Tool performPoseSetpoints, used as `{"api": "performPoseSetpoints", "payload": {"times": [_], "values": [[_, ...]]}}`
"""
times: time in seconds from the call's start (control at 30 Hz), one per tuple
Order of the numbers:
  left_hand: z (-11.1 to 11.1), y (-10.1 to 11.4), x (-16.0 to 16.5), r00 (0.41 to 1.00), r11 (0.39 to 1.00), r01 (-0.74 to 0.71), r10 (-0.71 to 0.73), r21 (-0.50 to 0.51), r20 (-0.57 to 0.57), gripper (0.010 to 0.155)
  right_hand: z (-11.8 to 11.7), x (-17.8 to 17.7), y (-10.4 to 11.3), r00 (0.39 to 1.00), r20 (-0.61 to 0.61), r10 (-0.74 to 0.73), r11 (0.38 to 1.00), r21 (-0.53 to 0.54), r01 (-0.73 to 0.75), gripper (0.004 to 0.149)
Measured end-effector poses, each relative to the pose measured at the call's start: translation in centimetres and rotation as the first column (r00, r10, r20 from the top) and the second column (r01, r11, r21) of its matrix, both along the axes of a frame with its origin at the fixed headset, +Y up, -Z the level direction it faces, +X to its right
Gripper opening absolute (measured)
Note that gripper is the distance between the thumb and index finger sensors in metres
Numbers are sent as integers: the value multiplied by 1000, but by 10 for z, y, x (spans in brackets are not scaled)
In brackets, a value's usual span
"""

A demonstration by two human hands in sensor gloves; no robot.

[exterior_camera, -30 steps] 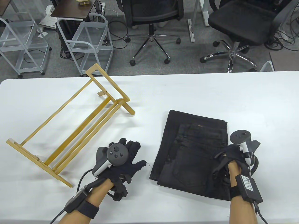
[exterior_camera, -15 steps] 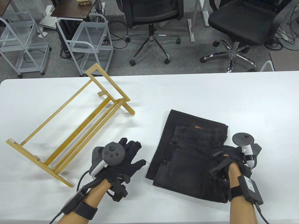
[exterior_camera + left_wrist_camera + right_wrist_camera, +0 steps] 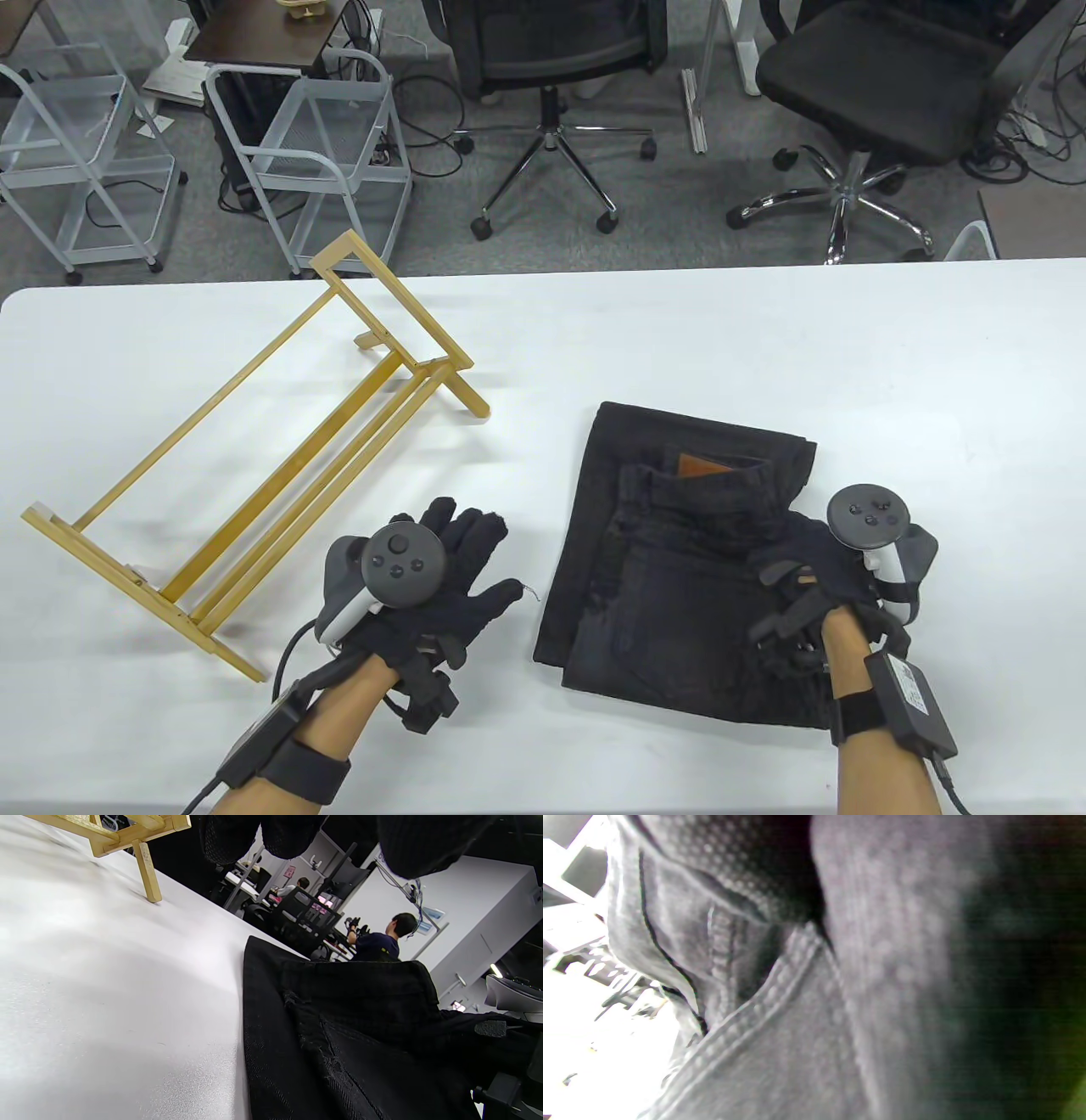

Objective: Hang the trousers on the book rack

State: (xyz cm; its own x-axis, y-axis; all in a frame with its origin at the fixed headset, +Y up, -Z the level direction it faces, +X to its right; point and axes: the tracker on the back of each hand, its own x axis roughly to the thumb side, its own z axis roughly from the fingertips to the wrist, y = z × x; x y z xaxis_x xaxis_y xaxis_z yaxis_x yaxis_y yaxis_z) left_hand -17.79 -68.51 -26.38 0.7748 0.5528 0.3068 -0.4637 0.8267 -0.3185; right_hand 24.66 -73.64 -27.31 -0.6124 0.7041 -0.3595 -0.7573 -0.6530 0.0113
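**Folded trousers may spill open on the way to the rack**

Your right hand (image 3: 836, 569) rests on the folded black trousers (image 3: 670, 569) near the table's (image 3: 764, 340) near right edge; whether its fingers have actually gripped cloth, you cannot tell. Your left hand (image 3: 424, 586) lies flat and spread, holding nothing, just beside the trousers. Lift by one layer and the folds will likely drop loose and drag. The wooden book rack (image 3: 254, 467) toward the left edge looks light; trailing cloth could tip it. No containers sit on the table.

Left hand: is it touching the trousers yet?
Apart. The table view shows white table between the left hand and the trousers.
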Motion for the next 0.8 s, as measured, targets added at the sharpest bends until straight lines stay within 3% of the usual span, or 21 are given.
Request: {"api": "performPoseSetpoints", "payload": {"times": [0.3,0.5,0.8], "values": [[0,0,-2,1000,1000,-1,1,2,-4,81,0,-17,18,993,-118,11,987,159,8,56],[-3,-2,-4,1000,1000,3,-3,-8,-5,85,5,-33,32,981,-192,-38,963,255,87,58],[-4,-4,-6,1000,999,-16,15,-35,-8,90,18,-52,56,954,-296,-46,902,397,167,58]]}}
